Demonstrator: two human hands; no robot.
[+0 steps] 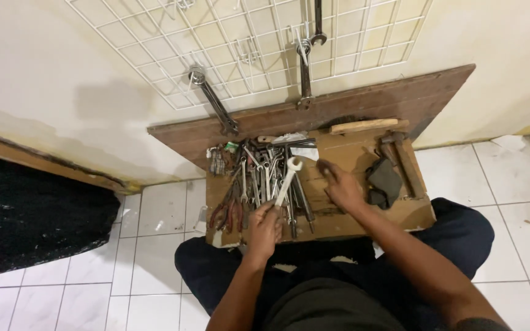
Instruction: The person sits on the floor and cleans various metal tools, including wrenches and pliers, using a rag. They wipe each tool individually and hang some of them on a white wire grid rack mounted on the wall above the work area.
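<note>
Here, the left hand (265, 228) is closed around the lower shank of an open-end wrench (288, 180), lifted with its jaw end up over the pile of spanners (264, 178) on the cardboard sheet (345, 217). The right hand (340, 186) is spread, fingers loose, hovering just right of that pile and holding nothing. Risk, as judged: the grip sits low on the shank, so the head could swing and knock loose spanners off the near edge of the cardboard sheet onto the tiled floor (154, 214). Red-handled pliers (227, 213) lie at the sheet's left edge; a hammer (403, 160) and dark cloth (384, 182) at its right side. Beyond the sheet, a brown board (363, 98) leans on the wall, and a wire grid (246, 43) with hanging wrenches (213, 101) crowds the reach upward.
</note>
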